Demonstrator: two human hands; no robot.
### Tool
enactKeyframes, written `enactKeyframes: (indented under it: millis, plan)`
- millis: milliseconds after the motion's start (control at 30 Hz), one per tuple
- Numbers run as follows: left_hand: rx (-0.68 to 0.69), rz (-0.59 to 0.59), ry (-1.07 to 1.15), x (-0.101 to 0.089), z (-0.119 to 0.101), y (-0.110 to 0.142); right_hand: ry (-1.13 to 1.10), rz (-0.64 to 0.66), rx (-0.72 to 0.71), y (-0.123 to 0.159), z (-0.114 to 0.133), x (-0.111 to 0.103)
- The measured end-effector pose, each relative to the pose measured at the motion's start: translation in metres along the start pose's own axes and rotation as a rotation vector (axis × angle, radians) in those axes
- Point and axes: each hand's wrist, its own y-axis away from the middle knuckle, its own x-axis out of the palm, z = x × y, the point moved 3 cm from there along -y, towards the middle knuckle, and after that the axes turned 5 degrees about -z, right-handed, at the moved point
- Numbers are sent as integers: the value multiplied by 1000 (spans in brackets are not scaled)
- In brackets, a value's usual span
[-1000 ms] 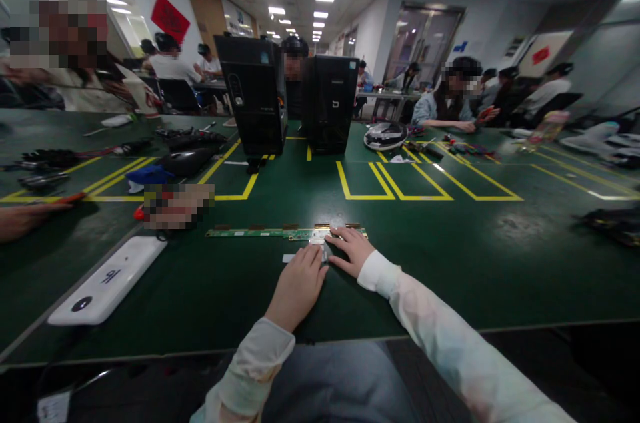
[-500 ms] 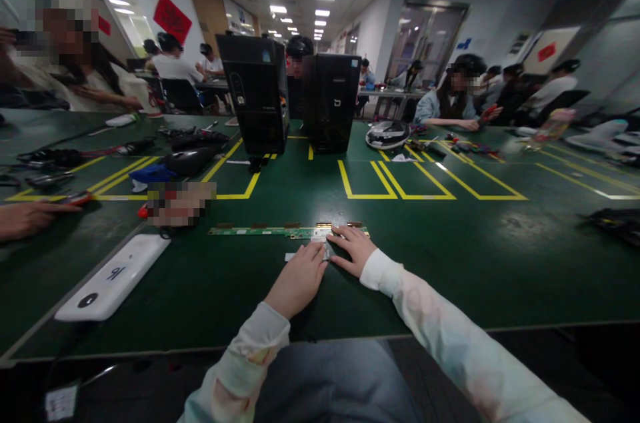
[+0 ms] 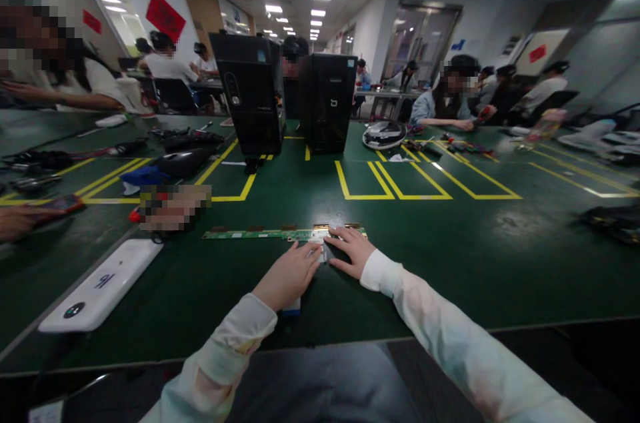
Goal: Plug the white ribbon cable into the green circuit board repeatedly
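Note:
A long, narrow green circuit board (image 3: 245,234) lies across the dark green table in front of me. My left hand (image 3: 289,273) is closed at the lower edge of the board's right part, fingertips together on a white flat ribbon cable (image 3: 323,253). A blue-and-white cable end (image 3: 291,309) shows below my left wrist; the stretch between is hidden by the hand. My right hand (image 3: 353,251) has its fingers spread, the upper ones touching the board's right part and the thumb beside the ribbon cable. Both hands partly cover the board there.
Two black computer towers (image 3: 250,99) stand further back. A white device (image 3: 103,286) lies to my left, near a co-worker's hand (image 3: 17,223). Cables and tools (image 3: 185,139) lie at back left, a coiled cable (image 3: 384,135) at back right. Yellow tape (image 3: 367,197) marks the table.
My left hand has shifted slightly left. The cable end that stuck out left of it now shows below my wrist. My right hand stays over the board, and the view has shifted slightly.

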Motion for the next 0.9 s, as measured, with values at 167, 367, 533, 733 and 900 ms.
enactKeyframes:
  millis: [167, 367, 533, 733, 900]
  plan:
    - [-7, -22, 15, -3, -1, -1, -5, 1, 9, 1, 0, 0]
    - [-21, -42, 58, -6, 4, -1, 3, -2, 12, 1, 1, 0]
    - [-69, -91, 9, -11, -8, 9, 10, 6, 12, 2, 2, -2]
    - [-176, -132, -79, -7, -42, 26, 1, -3, 4, 15, 11, -3]
    - [-231, -197, -83, -1, -58, 31, 26, -14, 23, 26, 21, -3]
